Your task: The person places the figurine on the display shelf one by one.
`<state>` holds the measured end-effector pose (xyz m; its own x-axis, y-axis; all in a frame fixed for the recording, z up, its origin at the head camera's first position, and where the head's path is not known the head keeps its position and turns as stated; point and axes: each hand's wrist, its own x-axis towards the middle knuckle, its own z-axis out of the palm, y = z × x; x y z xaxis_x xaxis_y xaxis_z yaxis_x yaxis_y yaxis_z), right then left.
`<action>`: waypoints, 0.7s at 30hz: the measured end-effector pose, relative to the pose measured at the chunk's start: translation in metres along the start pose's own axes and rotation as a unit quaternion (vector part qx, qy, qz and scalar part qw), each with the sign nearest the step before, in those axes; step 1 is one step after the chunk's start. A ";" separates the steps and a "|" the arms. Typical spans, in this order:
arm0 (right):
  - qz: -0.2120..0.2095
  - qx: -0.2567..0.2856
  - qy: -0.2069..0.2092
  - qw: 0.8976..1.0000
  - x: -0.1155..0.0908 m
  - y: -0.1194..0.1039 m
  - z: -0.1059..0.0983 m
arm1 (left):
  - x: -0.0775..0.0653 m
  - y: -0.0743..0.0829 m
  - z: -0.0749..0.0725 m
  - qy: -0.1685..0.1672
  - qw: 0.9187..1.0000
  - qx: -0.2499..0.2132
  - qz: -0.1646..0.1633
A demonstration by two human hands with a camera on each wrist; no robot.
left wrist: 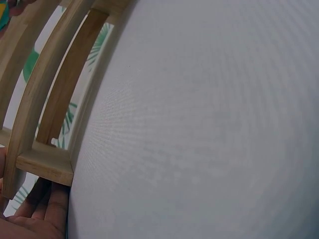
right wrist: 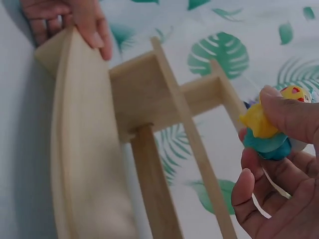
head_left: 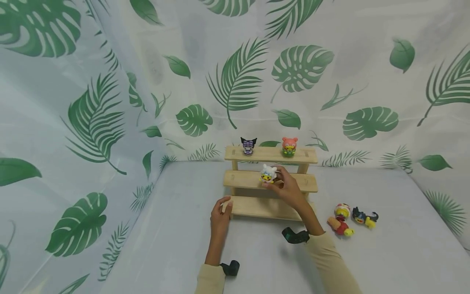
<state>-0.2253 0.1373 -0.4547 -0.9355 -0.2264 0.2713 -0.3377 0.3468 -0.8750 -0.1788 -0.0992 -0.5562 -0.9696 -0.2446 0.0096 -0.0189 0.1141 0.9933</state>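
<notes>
A three-step wooden display stand (head_left: 269, 177) stands against the patterned backdrop. My left hand (head_left: 220, 216) holds the left end of its lowest step, thumb on top and fingers at the end, as the right wrist view also shows. My right hand (head_left: 289, 190) pinches a small figurine (head_left: 268, 174) with a white hood and yellow face, in front of the middle step. The right wrist view gives its yellow and teal underside (right wrist: 266, 137) between thumb and fingers. On the top step sit a purple-and-black figurine (head_left: 248, 146) and a pink-hooded figurine (head_left: 289, 147).
To the right of the stand, several figurines lie on the pale tabletop (head_left: 165, 245): a red-and-white capped one (head_left: 342, 210), a red-and-tan one (head_left: 340, 226) and a black-and-yellow one (head_left: 364, 217). A leaf-print sheet (head_left: 235, 32) rises behind and at the sides.
</notes>
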 end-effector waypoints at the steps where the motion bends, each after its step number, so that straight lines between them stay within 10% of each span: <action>1: -0.004 -0.004 -0.002 1.000 0.001 0.000 0.003 | 0.000 0.000 0.000 0.002 1.000 0.000 0.000; 21: -0.029 -0.040 0.005 0.999 0.021 0.005 0.035 | -0.002 0.003 0.000 -0.001 1.000 -0.011 -0.004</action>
<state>-0.2432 0.1024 -0.4673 -0.9146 -0.2391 0.3260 -0.3992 0.4056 -0.8223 -0.1774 -0.0984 -0.5533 -0.9698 -0.2439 0.0024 -0.0204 0.0910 0.9956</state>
